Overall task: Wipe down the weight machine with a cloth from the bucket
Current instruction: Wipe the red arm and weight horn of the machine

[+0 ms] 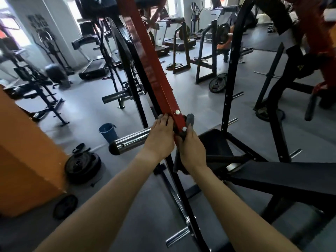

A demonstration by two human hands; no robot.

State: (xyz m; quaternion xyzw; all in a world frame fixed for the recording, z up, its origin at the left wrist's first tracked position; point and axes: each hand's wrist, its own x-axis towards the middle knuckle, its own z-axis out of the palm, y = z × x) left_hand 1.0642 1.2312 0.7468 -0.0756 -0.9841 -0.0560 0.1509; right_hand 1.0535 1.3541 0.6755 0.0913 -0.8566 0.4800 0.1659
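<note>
A red lever arm (pixel 145 57) of the weight machine slants down from the top centre to a bolted lower end. My left hand (pixel 161 134) lies against the left side of that lower end, fingers fairly straight, above the chrome weight sleeve (pixel 131 140). My right hand (pixel 192 148) grips a grey cloth (pixel 190 120) wrapped around the arm's right side; one end of the cloth sticks up past my fingers and another hangs below my wrist. The blue bucket (pixel 108 131) stands on the floor to the left, beyond the sleeve.
Black frame posts (pixel 231 70) rise right of the arm, and the machine's black seat pad (pixel 283 179) lies at lower right. Weight plates (pixel 82 167) lie on the floor by an orange wall block (pixel 27 151). Benches, racks and treadmills fill the room behind; a person sits far back.
</note>
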